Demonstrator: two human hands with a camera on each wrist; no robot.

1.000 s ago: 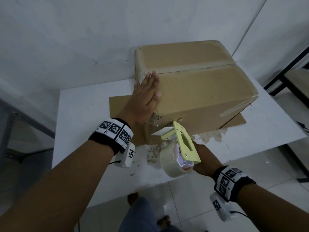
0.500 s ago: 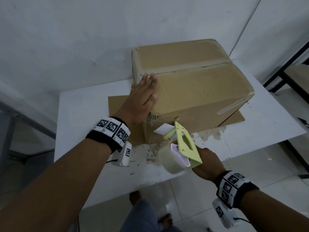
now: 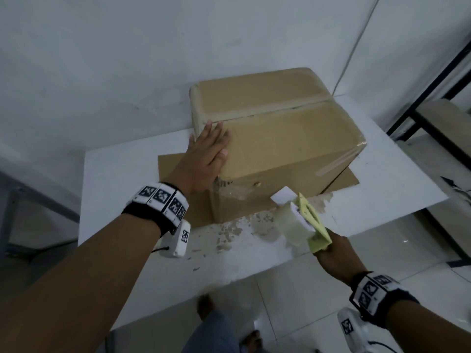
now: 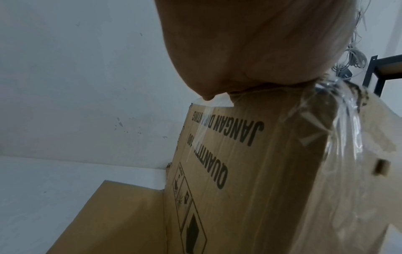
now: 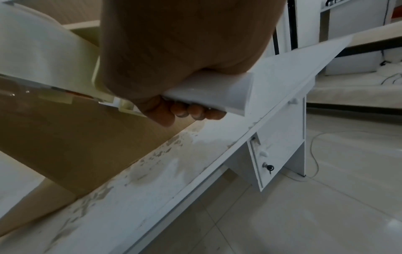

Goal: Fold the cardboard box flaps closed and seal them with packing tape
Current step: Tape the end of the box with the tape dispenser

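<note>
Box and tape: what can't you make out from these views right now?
- Head view: the box's far side faces away; whether the top seam is fully taped is unclear.
- Left wrist view: the left hand hides its own fingers; print under wrinkled tape is partly unreadable.
- Right wrist view: the right hand covers the dispenser; its blade is hidden.

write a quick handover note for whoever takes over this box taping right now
Left hand: flat, fingers straight, pressing the near left top corner of the brown cardboard box.
Right hand: grips the handle of the pale yellow tape dispenser with its clear roll, held off the box's front face.
Box sits on a flat cardboard sheet on the white table.
Done: flaps folded shut; tape along the centre seam.
Left: crumpled tape at the near corner looks unfinished; tape it down.
</note>
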